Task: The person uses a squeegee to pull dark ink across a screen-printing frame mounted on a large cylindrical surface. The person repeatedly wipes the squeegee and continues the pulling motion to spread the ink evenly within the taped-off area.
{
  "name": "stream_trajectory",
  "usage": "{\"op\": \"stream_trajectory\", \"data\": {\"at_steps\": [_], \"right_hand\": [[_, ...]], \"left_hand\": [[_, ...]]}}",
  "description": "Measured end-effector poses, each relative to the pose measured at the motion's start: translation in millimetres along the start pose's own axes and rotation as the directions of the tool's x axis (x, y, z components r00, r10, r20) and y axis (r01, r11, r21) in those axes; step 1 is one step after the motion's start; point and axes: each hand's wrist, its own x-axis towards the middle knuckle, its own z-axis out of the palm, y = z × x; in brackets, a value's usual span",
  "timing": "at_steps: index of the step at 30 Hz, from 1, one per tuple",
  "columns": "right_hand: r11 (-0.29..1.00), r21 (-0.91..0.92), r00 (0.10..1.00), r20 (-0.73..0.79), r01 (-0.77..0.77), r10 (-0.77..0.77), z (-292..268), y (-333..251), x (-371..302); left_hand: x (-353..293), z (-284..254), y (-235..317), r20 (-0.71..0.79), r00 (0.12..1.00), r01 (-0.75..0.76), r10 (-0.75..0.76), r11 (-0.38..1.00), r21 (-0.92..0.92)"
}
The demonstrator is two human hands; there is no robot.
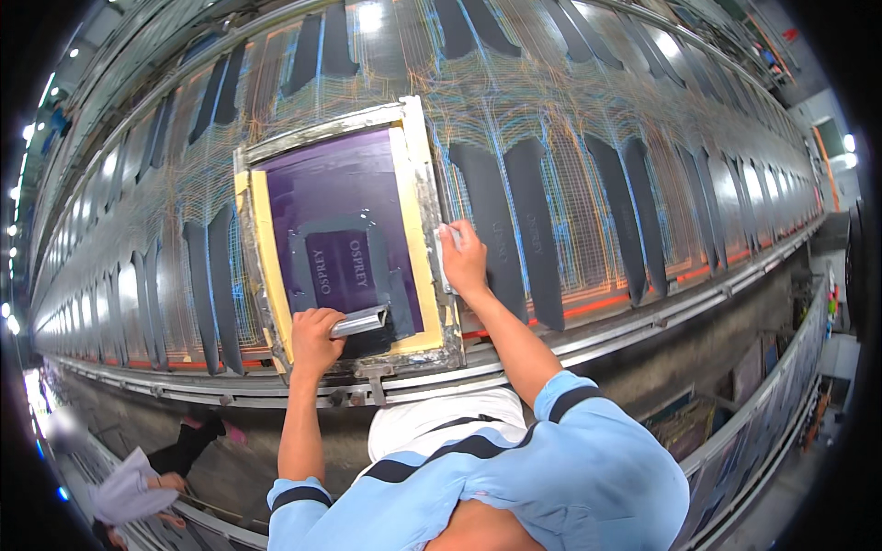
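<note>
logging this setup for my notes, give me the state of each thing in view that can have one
left hand: fingers closed on the squeegee
squeegee: held, at the mesh's near end
right hand: fingers curled at the frame's right side
screen frame: lying on the table
purple mesh: stretched across the frame, smeared dark near its near end
dark strips: laid out, mostly paired
lights: lit

Small white lights point(13, 324) line the left side; a dull grey-brown floor point(276, 450) runs along the long, metal-edged surface point(625, 331).
</note>
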Motion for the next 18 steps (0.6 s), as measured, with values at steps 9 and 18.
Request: {"op": "stream_trajectory", "data": {"at_steps": [9,18], "right_hand": [[0.947,-0.307,0.994,0.008,-0.101,0.109,28,21,-14],[0.933,-0.335,0.978,0.106,-0.136,0.181,-15,-23,-33]], "left_hand": [[-70,0,-20,0.115,0.986,-0.109,0.119,0.990,-0.092],[53,-1,-86,0.005,0.982,-0.191,0.191,0.981,0.038]]}}
